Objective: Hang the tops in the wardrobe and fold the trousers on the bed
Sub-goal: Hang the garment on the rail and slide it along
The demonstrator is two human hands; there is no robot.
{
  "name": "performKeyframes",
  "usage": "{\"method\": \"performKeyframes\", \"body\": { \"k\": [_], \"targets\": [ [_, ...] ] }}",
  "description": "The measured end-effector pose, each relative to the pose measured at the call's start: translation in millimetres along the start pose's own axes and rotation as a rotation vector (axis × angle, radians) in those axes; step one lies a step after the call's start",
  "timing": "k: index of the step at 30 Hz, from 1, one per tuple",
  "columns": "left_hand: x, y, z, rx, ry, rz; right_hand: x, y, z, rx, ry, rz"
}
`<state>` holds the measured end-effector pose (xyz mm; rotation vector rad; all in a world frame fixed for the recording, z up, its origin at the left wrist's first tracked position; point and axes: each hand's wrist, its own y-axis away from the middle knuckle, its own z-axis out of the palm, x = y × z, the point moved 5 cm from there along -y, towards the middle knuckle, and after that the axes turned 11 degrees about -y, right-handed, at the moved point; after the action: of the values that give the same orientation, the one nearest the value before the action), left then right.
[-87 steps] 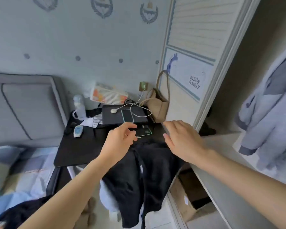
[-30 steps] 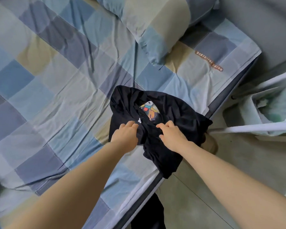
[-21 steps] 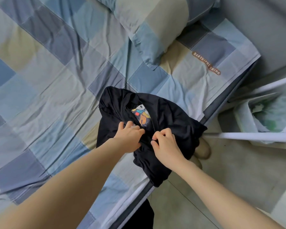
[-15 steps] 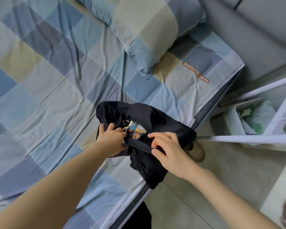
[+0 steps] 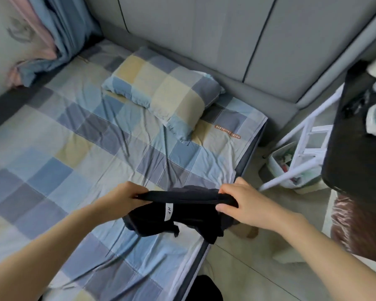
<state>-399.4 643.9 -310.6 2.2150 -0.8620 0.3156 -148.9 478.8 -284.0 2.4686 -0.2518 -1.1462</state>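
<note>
Holding a soft black garment (image 5: 182, 213) by its top edge, the left hand (image 5: 126, 197) and the right hand (image 5: 241, 203) each pinch the cloth tight, stretching it flat between them. It hangs floppy over the near edge of the bed (image 5: 85, 161), and a small white tag (image 5: 168, 211) with letters shows inside. I cannot tell if it is a top or trousers. The bed sheet is wrinkly with blue, grey and yellow squares, and a puffy pillow (image 5: 163, 92) in the same squares lies near the grey padded headboard (image 5: 204, 33). A white frame (image 5: 300, 153) stands beside the bed on the floor. A black table (image 5: 360, 135) is cut off at the right and looks blurry.
</note>
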Motion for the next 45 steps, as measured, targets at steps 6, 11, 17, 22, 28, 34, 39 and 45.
{"method": "performKeyframes", "body": {
  "k": [6,11,17,22,28,34,39,45],
  "targets": [
    [64.7,132.4,-75.3,0.060,0.153,0.130,-109.7,99.9,-45.4,0.037,-0.039,-0.088],
    [119.8,239.9,-113.0,0.079,0.304,0.296,-189.4,221.0,-68.8,0.015,-0.510,-0.196],
    [222.7,329.0,-145.0,-0.006,0.682,0.556,-256.2,319.7,-83.4,0.132,-1.026,-0.395],
    [307.8,362.8,-124.2,-0.117,0.478,0.558,-290.6,365.2,-85.9,0.289,-0.964,-0.410],
    [377.7,379.6,-101.7,0.015,0.402,0.627,-283.4,428.8,-104.4,0.880,-0.274,-0.174],
    [441.1,395.0,-87.4,0.250,0.545,0.696,-268.2,511.3,-88.0,1.346,-0.173,-0.053],
    [505.3,418.4,-58.9,0.215,0.649,0.735,-259.8,550.7,-50.1,1.215,-0.472,-0.045],
    [574.3,464.2,-7.8,0.020,0.629,0.864,-224.7,607.4,-46.7,1.465,-0.285,0.019]
  ]
}}
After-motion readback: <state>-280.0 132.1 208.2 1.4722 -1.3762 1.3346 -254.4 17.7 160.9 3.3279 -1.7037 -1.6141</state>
